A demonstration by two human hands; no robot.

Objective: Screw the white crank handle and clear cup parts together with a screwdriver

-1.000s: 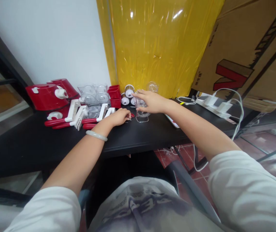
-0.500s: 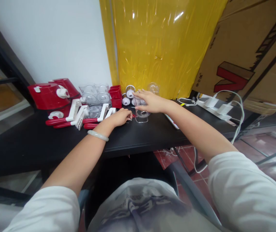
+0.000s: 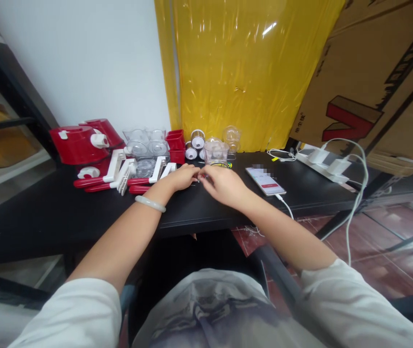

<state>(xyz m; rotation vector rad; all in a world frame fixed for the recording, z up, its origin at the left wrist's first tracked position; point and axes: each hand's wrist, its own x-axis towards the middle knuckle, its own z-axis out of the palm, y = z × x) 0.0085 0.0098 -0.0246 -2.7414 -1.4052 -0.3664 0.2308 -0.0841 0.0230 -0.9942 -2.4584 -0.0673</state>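
Note:
Over the black table (image 3: 177, 208), my left hand (image 3: 183, 177) is closed, thumb and fingers pinched together. Its fingertips meet those of my right hand (image 3: 225, 184), which is also closed in a pinch. Between them shows a small bit of red and something thin, too small to make out. Just behind my right hand stands a clear plastic cup (image 3: 216, 149), with a yellow-green item (image 3: 227, 165) at its foot. Several metal-and-white cylinders (image 3: 197, 138) are stacked to its left. White pieces with red handles (image 3: 119, 176) lie left of my left hand.
Red tubs (image 3: 79, 146), clear plastic containers (image 3: 144, 145) and small red boxes (image 3: 176, 141) stand along the wall. At right lie a phone (image 3: 266, 180) on a cable and a power strip (image 3: 322, 164). A cardboard box (image 3: 354, 87) rises behind.
My right hand has come away from the clear cup, down and nearer to me, closing its fingers beside my left fingertips. My left hand stays pinched in much the same place.

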